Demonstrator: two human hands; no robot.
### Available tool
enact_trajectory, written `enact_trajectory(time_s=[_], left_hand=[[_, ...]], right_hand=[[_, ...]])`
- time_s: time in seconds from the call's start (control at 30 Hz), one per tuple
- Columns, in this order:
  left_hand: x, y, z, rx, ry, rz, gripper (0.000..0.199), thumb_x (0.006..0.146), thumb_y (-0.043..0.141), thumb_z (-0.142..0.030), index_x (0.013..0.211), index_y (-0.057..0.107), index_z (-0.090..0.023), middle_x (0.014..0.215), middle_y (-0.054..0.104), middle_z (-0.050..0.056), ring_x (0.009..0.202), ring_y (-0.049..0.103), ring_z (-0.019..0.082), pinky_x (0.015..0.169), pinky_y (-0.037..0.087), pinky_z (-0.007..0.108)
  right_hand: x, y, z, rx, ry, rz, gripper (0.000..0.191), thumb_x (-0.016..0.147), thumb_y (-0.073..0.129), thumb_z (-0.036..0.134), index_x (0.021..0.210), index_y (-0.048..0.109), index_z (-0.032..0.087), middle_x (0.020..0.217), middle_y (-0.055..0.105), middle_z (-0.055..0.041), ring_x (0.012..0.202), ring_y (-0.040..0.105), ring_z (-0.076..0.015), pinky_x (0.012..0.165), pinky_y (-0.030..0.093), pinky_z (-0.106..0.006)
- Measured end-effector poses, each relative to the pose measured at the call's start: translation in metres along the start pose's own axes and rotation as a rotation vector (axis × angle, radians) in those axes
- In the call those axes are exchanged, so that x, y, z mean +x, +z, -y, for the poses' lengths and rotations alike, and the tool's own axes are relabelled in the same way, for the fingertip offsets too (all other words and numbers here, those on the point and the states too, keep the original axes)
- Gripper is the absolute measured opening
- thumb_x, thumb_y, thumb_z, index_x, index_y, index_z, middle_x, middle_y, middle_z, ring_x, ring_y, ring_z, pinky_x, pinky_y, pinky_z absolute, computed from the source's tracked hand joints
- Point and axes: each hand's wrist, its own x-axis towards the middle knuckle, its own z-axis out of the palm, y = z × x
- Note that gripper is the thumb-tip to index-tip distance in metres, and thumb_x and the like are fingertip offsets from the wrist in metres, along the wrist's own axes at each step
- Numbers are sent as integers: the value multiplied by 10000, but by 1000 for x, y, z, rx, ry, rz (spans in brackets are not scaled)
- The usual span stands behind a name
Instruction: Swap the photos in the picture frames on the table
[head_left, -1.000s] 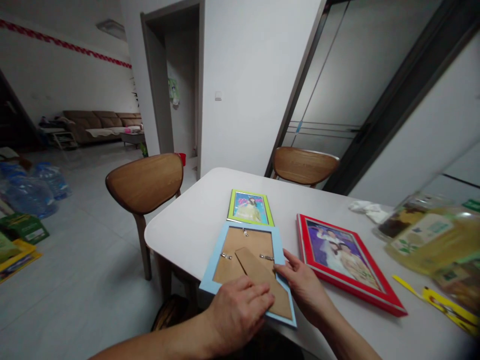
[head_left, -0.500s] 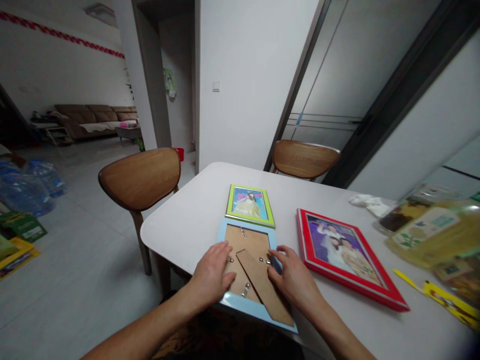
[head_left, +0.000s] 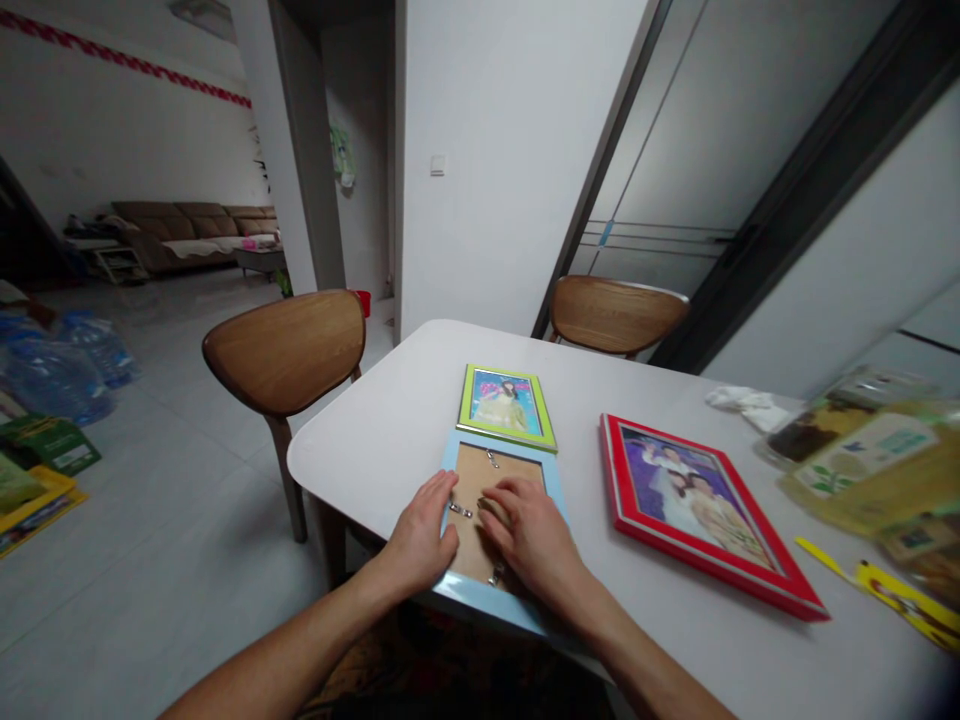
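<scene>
A light-blue picture frame [head_left: 451,458] lies face down at the table's near edge, its brown backing board [head_left: 517,468] showing. Small metal clips [head_left: 460,510] sit around the board. My left hand [head_left: 420,535] rests on the frame's left side, fingers stretched out, beside the left clip. Over the board's middle, my right hand [head_left: 534,530] has its fingertips drawn together near the top end of the stand. The hand covers most of that stand, so what the fingers grip is hidden. A green picture frame [head_left: 550,432] lies face up against the blue frame's far edge.
A red picture frame [head_left: 619,492] with a photo lies right of the blue one on the white table [head_left: 375,440]. Further right are a yellow tool [head_left: 825,560], plastic packages [head_left: 862,465] and white tissue [head_left: 748,405]. Wooden chairs [head_left: 289,350] stand around the table.
My right hand has moved left from the frame's right edge onto the board, over the stand. My left hand stays at the left side. The view has shifted slightly.
</scene>
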Motion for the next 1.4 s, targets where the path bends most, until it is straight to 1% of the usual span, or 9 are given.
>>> enact_trajectory(time_s=[0.23, 0.4, 0.5, 0.67, 0.77, 0.87, 1.03, 1.23, 1.4], left_hand=[[1, 2, 1, 52, -15, 29, 594, 590, 385, -40, 1183, 383, -70, 1227, 424, 142, 1159, 360, 216, 997, 291, 395], [0, 0, -1, 55, -31, 28, 587, 611, 394, -64, 1196, 361, -37, 1244, 396, 165, 1170, 343, 229, 1000, 288, 395], [1, -1, -3, 69, -40, 54, 585, 615, 391, -63, 1194, 354, 5, 1249, 381, 188, 1176, 331, 235, 1008, 275, 388], [0, 0, -2, 64, -38, 45, 590, 607, 375, -57, 1196, 357, -16, 1256, 378, 174, 1184, 321, 225, 1009, 271, 392], [-2, 1, -1, 79, -33, 32, 597, 611, 375, -65, 1206, 345, -33, 1263, 372, 163, 1191, 311, 214, 1011, 266, 387], [-2, 1, -2, 98, -55, 31, 600, 609, 382, -73, 1207, 346, -41, 1264, 374, 158, 1190, 314, 214, 1010, 268, 383], [-1, 1, -3, 105, -70, 47, 599, 607, 385, -81, 1203, 353, -29, 1266, 370, 161, 1187, 319, 214, 1014, 260, 370], [-1, 2, -3, 81, -96, 40, 596, 615, 384, -80, 1207, 345, -20, 1261, 374, 168, 1178, 331, 222, 1010, 266, 378], [-1, 1, -6, 68, -106, 33, 581, 639, 390, -93, 1214, 339, -36, 1259, 379, 162, 1174, 337, 219, 1004, 273, 379]], right_hand=[[28, 22, 24, 97, 16, 56, 241, 796, 389, 216, 692, 593, 139, 726, 533, -75, 737, 476, -158, 709, 362, -268], [4, -8, -1, 303, -122, 233, 240, 711, 518, 222, 934, 600, 185, 1041, 502, -83, 968, 454, -180, 851, 344, -304], [-18, -22, -7, 342, -235, 332, 182, 670, 571, 220, 837, 635, 252, 1152, 438, -36, 1079, 374, -196, 913, 292, -337], [-21, -17, -4, 340, -158, 259, 114, 700, 553, 283, 763, 634, 234, 1063, 498, -35, 1011, 423, -172, 875, 327, -307], [3, -8, -11, 279, -27, 161, 252, 744, 490, 322, 931, 594, 189, 1008, 528, -64, 935, 473, -153, 824, 361, -260], [34, 7, -23, 110, 117, 44, 264, 777, 414, 263, 902, 608, 135, 852, 566, -88, 808, 503, -167, 751, 377, -271], [60, 28, -30, 49, 142, -1, 260, 767, 406, 210, 882, 631, 150, 840, 560, -93, 820, 483, -184, 762, 353, -288], [29, 7, -29, 59, 89, 3, 357, 765, 431, 281, 1066, 523, 113, 982, 544, -100, 906, 465, -186, 830, 334, -284], [-19, -13, -18, 67, 129, 154, 415, 674, 516, 408, 1003, 548, 157, 901, 524, -79, 846, 484, -202, 762, 376, -302]])
